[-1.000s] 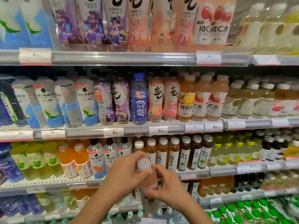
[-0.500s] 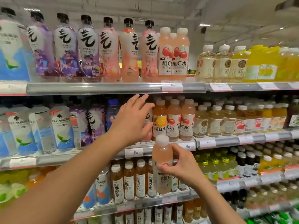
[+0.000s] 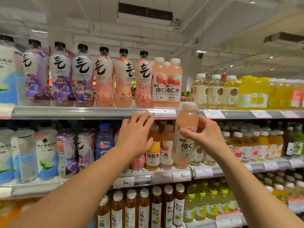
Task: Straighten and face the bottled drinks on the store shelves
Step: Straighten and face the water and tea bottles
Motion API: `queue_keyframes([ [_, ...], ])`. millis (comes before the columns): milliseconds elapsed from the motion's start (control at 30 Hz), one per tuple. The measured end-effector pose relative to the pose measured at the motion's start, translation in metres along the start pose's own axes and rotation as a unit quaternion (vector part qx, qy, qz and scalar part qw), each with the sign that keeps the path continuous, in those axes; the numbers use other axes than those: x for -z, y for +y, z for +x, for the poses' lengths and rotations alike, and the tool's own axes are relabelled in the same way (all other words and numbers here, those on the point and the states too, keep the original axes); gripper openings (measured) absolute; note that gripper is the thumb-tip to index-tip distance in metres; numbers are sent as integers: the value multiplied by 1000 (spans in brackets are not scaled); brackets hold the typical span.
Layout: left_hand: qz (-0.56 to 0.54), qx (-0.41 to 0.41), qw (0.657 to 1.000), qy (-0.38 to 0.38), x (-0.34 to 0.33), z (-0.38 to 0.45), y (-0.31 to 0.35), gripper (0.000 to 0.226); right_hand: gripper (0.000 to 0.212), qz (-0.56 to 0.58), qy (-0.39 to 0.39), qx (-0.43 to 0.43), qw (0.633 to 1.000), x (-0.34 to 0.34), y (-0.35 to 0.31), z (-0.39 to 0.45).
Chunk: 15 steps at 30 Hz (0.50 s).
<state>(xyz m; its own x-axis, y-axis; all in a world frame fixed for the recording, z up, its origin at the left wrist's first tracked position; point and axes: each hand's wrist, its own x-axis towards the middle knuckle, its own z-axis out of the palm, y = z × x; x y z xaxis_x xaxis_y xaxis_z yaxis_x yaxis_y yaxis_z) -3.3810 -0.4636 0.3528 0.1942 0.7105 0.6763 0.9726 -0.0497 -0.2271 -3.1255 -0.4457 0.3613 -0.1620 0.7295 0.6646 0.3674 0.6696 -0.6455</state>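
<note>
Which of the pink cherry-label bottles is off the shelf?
The pink cherry bottle held in the right hand, in front of the middle shelf; the two others stand on the top shelf.

Two bare forearms, no sleeves, left grip (image 3: 134, 137), right grip (image 3: 204, 134)

- Right hand (image 3: 201, 134) grips a pink cherry vitamin C water bottle (image 3: 185, 137) at mid-body, upright, white cap level with the top shelf rail (image 3: 74, 112).
- Left hand (image 3: 135, 135), fingers straight, reaches into the middle shelf; fingertips near the rail, just left of an orange vitamin B water bottle (image 3: 153, 150).
- Two matching cherry bottles (image 3: 167, 83) stand on the top shelf above.
</note>
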Motion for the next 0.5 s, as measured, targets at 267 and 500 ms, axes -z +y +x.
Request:
queue_keyframes([
  [267,14,6,1000,20,-5,4,2,77,61,-22,113,65,991,44,-26,81],
  [500,25,0,1000,6,0,7,0,79,61,-92,194,65,974,61,-32,141],
])
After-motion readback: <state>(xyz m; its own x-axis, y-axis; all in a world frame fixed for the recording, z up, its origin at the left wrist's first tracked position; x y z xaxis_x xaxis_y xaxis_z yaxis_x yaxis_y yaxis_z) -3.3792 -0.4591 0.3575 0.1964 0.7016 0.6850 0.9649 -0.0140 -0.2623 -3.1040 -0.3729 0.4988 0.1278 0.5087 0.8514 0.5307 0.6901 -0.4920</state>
